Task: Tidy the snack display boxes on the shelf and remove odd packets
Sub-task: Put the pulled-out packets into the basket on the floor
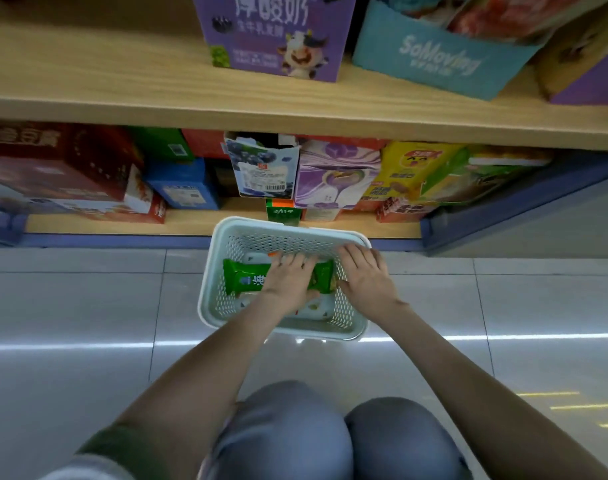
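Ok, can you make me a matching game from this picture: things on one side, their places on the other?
1 green packet
2 pale basket
3 purple cow box
4 teal box

A on the floor tiles
B upper shelf, lettered SoMoving
C in the basket, under the left hand
D upper shelf, left of teal box

Pairs: 1-C, 2-A, 3-D, 4-B

Light from above, medium bright, even. Glare streak runs across the glossy floor [87, 345], with small yellow reflections far right. Lower shelf [98, 225] sits in shadow under the upper board [122, 109]; boxes [63, 174] there are dim and soft at left. Strong wide-angle bowing at the edges. Knees [285, 441] out of focus. Centre sharp.
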`<state>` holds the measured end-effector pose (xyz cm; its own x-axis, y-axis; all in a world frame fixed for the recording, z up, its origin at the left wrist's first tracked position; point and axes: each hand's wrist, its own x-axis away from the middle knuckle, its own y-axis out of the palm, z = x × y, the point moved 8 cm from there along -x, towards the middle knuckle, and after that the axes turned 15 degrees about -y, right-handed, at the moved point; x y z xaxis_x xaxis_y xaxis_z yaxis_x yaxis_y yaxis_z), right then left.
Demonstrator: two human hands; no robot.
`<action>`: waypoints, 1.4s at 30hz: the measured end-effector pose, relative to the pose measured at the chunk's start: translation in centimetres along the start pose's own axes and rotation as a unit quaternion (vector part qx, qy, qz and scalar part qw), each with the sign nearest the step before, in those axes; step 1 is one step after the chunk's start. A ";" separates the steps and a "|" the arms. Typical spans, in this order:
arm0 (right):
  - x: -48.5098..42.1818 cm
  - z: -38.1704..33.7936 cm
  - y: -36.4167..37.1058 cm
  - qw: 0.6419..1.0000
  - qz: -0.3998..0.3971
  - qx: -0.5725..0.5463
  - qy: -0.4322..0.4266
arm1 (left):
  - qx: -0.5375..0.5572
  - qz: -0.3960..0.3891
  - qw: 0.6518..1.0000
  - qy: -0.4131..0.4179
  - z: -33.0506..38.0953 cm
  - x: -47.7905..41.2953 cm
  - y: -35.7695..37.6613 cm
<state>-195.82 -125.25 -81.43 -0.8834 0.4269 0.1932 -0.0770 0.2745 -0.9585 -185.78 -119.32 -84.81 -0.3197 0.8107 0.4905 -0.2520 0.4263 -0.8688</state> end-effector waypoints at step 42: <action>-13.8 -43.7 -86.1 0.975 0.151 -0.055 -0.155 | 0.070 0.533 0.822 -0.188 -28.1 49.8 -80.8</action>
<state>-156.80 -117.12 7.64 -0.9563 0.2275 -0.1839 0.2442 0.2745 -0.9301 -155.66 -102.11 7.90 -0.6800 0.5020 -0.5343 0.2590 -0.5173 -0.8157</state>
